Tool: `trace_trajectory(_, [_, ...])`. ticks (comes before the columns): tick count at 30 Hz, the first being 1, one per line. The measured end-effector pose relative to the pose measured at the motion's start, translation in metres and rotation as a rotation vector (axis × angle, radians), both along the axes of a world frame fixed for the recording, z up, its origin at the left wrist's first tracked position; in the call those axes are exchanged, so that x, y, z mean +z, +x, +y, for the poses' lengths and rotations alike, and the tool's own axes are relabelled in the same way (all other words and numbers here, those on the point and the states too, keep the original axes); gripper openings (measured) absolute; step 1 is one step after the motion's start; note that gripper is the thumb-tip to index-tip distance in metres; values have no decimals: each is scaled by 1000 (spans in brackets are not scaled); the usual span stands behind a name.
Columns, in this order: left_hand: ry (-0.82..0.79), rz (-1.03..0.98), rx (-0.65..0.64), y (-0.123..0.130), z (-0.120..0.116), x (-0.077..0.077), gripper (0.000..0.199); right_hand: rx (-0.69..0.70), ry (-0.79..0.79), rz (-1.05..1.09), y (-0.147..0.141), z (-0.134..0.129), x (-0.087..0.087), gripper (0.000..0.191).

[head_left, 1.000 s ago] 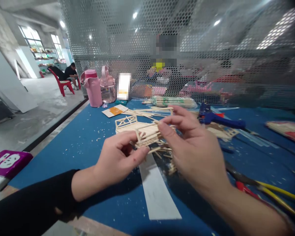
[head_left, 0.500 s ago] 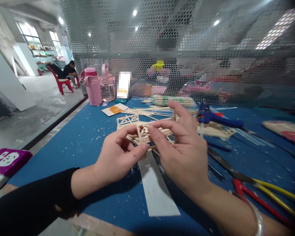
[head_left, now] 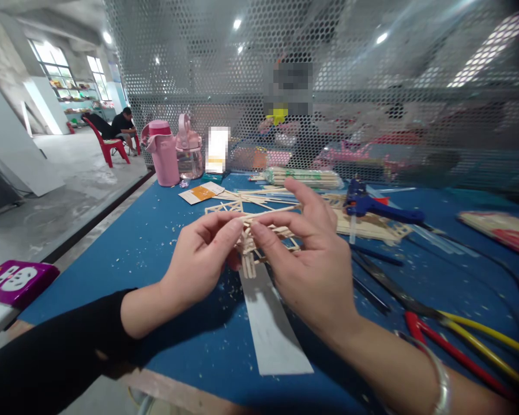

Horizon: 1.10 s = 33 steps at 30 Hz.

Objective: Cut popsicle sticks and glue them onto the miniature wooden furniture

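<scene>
Between my two hands is a small wooden stick model (head_left: 249, 259), built of pale thin sticks, held above the blue table. My left hand (head_left: 203, 245) pinches it from the left, thumb on top. From the right, my right hand (head_left: 315, 259) grips it between thumb and index finger, its other fingers raised. A thin stick (head_left: 277, 212) runs across at the fingertips toward the upper right; which hand bears it I cannot tell. Below the model lies a strip of white paper (head_left: 277, 340). More stick frames (head_left: 225, 206) lie behind my hands, partly hidden.
On the right are a blue glue gun (head_left: 367, 204), red-and-yellow-handled cutters (head_left: 441, 317) and clear glue sticks. Bagged sticks (head_left: 303, 177) lie by the perforated metal screen (head_left: 190, 63). Pink bottles (head_left: 164, 155) stand back left; a purple power strip (head_left: 19, 282) sits at the left edge.
The stick model has been turned so that its sticks point downward. My left thumb has moved up onto its top, and my right hand has shifted slightly left.
</scene>
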<state>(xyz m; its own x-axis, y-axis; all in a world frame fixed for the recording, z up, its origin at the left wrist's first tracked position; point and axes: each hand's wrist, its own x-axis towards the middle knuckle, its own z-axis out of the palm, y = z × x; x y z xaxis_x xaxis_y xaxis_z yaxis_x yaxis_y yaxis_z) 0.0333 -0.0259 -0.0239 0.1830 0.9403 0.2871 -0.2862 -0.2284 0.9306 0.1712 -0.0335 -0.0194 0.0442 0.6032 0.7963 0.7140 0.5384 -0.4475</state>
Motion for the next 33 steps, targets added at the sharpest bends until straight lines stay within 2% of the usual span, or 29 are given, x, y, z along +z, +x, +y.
trace_trajectory(5, [-7,-18,89,2,1,4,25,15,-8,17,-1,0,1,12])
trace_trajectory(8, [29,1,139,3,2,6,19,13,-8,20,-1,0,0,13])
trace_trajectory(12, [49,36,152,4,2,9,8,23,3,8,0,0,-1,13])
trace_trajectory(18, [43,59,167,3,1,9,9,59,-18,18,4,-1,-2,17])
trace_trajectory(24, [52,65,158,3,1,8,10,50,-9,23,2,0,-1,13])
trace_trajectory(28, [102,113,162,3,1,3,12,37,6,14,1,1,-1,13])
trace_trajectory(30, [199,200,195,2,0,-4,24,35,-8,30,2,2,-1,13])
trace_trajectory(33, [421,429,295,2,-2,-16,69,49,-45,96,3,3,1,13])
